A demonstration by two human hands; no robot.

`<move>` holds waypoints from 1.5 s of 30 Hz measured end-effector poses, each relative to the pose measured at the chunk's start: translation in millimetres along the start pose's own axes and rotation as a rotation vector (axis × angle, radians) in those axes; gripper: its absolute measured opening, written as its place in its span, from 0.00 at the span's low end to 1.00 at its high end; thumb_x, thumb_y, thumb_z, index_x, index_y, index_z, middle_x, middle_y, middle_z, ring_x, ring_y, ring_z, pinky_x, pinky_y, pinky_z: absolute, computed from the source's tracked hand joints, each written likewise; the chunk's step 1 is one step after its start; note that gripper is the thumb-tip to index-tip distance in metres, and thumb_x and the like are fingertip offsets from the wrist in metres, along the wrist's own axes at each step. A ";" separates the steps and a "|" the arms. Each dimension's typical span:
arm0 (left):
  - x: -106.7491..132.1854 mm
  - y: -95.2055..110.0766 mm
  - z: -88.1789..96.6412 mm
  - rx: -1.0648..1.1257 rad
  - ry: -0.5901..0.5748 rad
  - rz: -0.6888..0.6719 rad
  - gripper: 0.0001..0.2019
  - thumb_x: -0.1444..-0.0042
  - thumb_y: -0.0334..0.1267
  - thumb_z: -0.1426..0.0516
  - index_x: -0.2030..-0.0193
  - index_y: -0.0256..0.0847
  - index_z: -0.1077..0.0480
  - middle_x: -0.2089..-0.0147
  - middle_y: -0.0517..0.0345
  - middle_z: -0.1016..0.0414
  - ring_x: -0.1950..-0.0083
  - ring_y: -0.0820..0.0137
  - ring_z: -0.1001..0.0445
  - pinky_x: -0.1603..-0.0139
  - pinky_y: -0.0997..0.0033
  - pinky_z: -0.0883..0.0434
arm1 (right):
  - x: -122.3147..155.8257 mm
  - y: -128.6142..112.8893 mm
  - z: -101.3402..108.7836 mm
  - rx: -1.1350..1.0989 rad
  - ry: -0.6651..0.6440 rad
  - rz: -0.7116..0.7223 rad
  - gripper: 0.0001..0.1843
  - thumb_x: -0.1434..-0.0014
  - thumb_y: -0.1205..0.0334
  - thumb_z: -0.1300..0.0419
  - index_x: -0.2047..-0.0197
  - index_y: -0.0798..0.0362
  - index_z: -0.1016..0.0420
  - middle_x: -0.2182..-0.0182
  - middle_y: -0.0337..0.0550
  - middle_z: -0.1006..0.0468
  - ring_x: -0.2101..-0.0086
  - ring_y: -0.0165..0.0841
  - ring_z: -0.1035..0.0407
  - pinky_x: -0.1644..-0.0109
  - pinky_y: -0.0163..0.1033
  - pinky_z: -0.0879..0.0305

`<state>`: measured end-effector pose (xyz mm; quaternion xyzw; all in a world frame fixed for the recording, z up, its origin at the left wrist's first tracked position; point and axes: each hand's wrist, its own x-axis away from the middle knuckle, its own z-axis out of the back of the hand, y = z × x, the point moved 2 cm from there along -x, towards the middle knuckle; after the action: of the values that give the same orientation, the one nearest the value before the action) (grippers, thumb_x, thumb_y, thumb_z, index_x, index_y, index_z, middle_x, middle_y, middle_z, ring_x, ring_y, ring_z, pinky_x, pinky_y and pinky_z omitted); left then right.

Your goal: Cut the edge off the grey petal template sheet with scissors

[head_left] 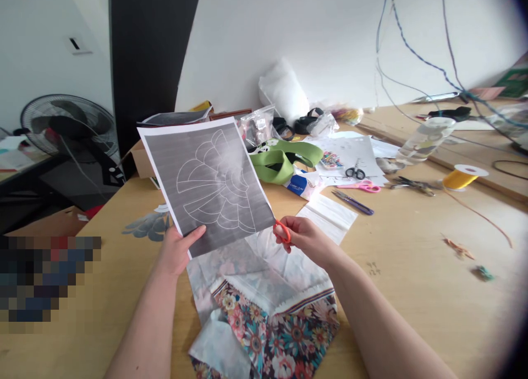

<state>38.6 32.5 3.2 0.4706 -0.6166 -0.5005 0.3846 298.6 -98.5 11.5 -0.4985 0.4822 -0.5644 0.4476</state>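
Observation:
My left hand [182,248] grips the lower left edge of a printed paper sheet [206,175], thumb on its face. White outlines of a scalloped, fan-like pattern run over the sheet's dark grey ground. In my right hand [299,235] is a pair of scissors with orange handles [283,232], fingers in the loops. The scissors are at the sheet's lower right edge; their blades are mostly hidden. Below both hands lies a folded floral fabric [295,335] with its pale reverse side showing. Grey petal-shaped paper pieces [150,225] lie to the left of the sheet.
Behind the sheet lie a green strap [276,167], a white stuffed bag [284,90] and small black scissors [355,172]. To the right are pink-handled scissors [365,186], purple-handled snips [353,201], a yellow spool [460,177] and a clear bottle [429,139].

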 end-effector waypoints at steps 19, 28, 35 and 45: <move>-0.5 -1.3 1.6 0.004 -0.016 -0.001 0.29 0.65 0.39 0.27 0.52 0.36 0.24 0.49 0.45 0.21 0.43 0.50 0.27 0.39 0.51 0.32 | -2.9 7.1 2.8 -0.018 0.009 0.011 0.21 0.45 0.44 0.37 0.71 0.55 0.31 0.73 0.39 0.26 0.78 0.25 0.38 0.73 0.34 0.42; 0.1 -0.1 0.5 0.013 -0.020 0.001 0.30 0.65 0.39 0.26 0.52 0.37 0.24 0.51 0.46 0.21 0.45 0.51 0.26 0.40 0.52 0.32 | -0.6 0.9 2.0 -0.018 -0.019 0.008 0.20 0.45 0.45 0.36 0.70 0.55 0.30 0.73 0.40 0.26 0.78 0.25 0.36 0.73 0.34 0.41; 0.5 -0.6 1.2 0.012 -0.033 0.008 0.30 0.65 0.39 0.26 0.52 0.37 0.24 0.51 0.46 0.21 0.44 0.50 0.27 0.40 0.51 0.32 | -1.1 1.4 2.2 -0.027 -0.028 0.005 0.19 0.44 0.46 0.37 0.70 0.55 0.30 0.73 0.39 0.26 0.77 0.25 0.36 0.73 0.34 0.41; 1.0 1.5 -0.6 0.021 -0.007 0.016 0.29 0.67 0.39 0.26 0.54 0.36 0.23 0.52 0.45 0.20 0.46 0.50 0.26 0.41 0.52 0.31 | -2.9 5.4 1.5 -0.039 0.003 -0.001 0.20 0.45 0.44 0.36 0.71 0.54 0.31 0.74 0.39 0.26 0.78 0.25 0.38 0.73 0.34 0.42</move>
<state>38.6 31.4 4.7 0.4678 -0.6269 -0.4927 0.3814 300.6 -96.5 5.8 -0.5066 0.4934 -0.5560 0.4367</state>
